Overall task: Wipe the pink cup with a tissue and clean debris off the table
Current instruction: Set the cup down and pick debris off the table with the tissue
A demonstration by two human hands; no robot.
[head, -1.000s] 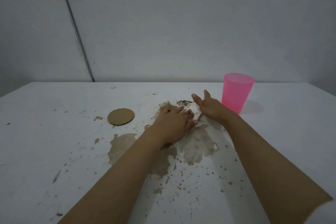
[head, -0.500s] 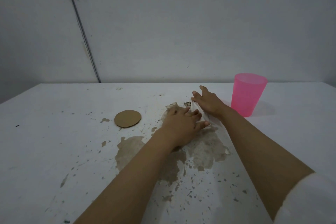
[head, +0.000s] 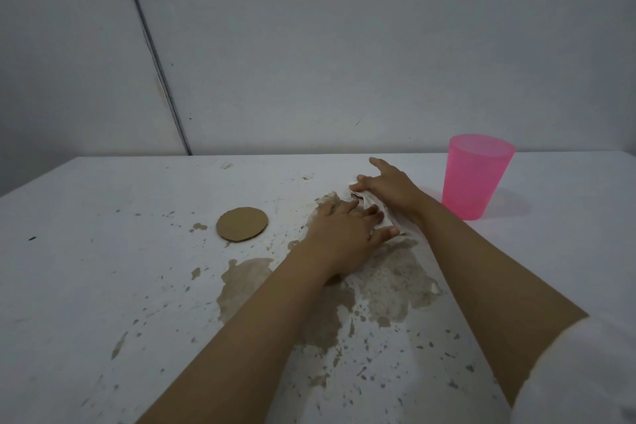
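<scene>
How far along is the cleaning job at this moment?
Done: nothing certain; the translucent pink plastic cup stands upright, with no hand on it. In hand: left hand and right hand press a crumpled white tissue on the white table, against dark debris. Left: scattered specks; whether the cup was wiped is unclear.

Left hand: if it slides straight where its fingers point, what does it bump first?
Most likely the white tissue, right against the left hand, then the right hand lying on that tissue. The pink cup stands further right, off that line.
</scene>
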